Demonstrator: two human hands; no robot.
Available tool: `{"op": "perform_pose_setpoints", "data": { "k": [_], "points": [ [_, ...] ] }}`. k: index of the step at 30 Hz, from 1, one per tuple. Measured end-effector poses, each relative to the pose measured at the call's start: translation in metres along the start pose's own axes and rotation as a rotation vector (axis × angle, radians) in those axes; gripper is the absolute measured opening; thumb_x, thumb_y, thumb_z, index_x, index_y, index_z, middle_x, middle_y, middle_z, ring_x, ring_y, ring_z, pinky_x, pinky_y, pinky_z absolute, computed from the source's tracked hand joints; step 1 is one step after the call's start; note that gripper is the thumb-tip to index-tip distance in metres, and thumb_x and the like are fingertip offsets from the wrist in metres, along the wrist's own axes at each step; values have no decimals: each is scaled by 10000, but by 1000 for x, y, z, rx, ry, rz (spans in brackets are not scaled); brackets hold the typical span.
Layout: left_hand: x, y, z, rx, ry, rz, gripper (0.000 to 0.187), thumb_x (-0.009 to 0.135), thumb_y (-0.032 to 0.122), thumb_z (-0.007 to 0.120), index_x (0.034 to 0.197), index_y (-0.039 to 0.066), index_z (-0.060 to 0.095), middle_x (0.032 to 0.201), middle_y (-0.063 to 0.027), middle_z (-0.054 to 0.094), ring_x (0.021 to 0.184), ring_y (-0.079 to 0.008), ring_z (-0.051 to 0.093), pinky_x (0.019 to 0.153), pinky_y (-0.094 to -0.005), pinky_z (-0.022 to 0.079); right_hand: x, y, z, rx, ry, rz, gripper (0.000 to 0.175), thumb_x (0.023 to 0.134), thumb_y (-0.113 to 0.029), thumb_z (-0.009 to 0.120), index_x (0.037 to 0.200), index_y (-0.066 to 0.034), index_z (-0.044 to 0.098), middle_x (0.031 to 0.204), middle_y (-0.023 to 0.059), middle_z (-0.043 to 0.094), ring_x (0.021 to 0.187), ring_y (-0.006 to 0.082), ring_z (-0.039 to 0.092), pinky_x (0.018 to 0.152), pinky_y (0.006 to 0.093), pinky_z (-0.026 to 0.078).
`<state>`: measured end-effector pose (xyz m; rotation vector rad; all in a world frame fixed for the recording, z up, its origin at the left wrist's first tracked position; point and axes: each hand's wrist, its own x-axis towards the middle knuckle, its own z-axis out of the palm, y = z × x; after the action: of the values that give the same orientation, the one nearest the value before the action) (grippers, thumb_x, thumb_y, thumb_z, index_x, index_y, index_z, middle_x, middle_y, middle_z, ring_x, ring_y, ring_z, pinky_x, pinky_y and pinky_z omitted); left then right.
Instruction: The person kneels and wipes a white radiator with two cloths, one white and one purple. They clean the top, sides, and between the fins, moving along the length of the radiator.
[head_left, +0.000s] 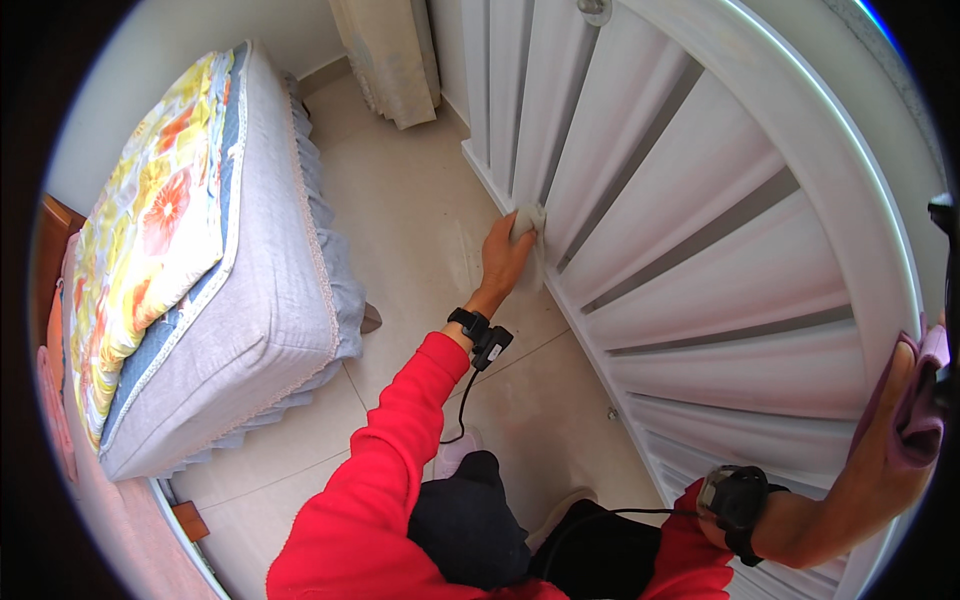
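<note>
My left hand (504, 259) reaches down and holds a pale grey-beige cloth (529, 219) at the bottom rail (577, 319) of a white slatted panel (697, 262). Part of the cloth hangs blurred beside that rail. Over at the far right, my right hand (870, 472) grips a folded purple cloth (911, 427) against the panel's top rail (892, 300). The picture's edge cuts off some of this hand and cloth. Both wrists wear black strapped devices with cables.
A cushioned seat (255, 300) with a ruffled grey cover and floral fabric (161, 217) stands left. A beige curtain (390, 60) hangs at the back. Pink bedding (142, 532) lies lower left. A small metal fitting (613, 414) sits by the rail. Tiled floor (420, 217) runs between.
</note>
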<state>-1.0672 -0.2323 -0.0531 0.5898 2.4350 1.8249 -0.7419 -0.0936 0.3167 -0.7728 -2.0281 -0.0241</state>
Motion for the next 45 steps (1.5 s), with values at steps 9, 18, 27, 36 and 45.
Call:
{"op": "perform_pose_setpoints", "data": {
  "k": [9, 18, 27, 36, 45],
  "points": [
    [-11, 40, -24, -300, -175, -290, 344, 909, 194, 692, 1196, 6, 671, 1001, -110, 730, 912, -211, 683, 832, -347, 541, 0, -18, -6, -55, 22, -40, 431, 1013, -268, 695, 1360, -18, 646, 1228, 132, 724, 1014, 199, 707, 917, 312, 580],
    [-7, 233, -36, -310, -27, 633, 378, 847, 88, 746, 1208, 29, 651, 1067, -110, 653, 945, -259, 662, 824, -348, 532, 4, -27, -14, -211, -4, -101, 359, 1028, -330, 661, 1296, -92, 688, 1133, 91, 753, 882, 192, 733, 809, 306, 605],
    [26, 296, -18, -221, 329, 911, 395, 801, 60, 760, 1182, 35, 662, 1009, -128, 607, 850, -318, 621, 748, -382, 519, 10, -8, -9, -21, -14, -221, 357, 963, -174, 639, 1212, 82, 653, 1144, 163, 716, 970, 270, 701, 840, 331, 575],
    [-15, 187, -4, -111, 4, 588, 417, 837, 76, 726, 1248, 54, 659, 1084, -136, 624, 952, -332, 649, 834, -374, 529, 5, 56, 11, 32, 37, -330, 383, 986, -169, 569, 1272, 76, 638, 1200, 138, 717, 971, 236, 714, 779, 293, 601],
    [-53, 74, 12, -124, -205, 128, 390, 882, 110, 676, 1263, 32, 648, 1159, -157, 647, 1064, -337, 653, 939, -378, 508, -5, 41, 7, -1, 38, -231, 375, 976, -160, 585, 1270, 66, 642, 1198, 132, 717, 975, 234, 713, 787, 295, 598]
  ]
}}
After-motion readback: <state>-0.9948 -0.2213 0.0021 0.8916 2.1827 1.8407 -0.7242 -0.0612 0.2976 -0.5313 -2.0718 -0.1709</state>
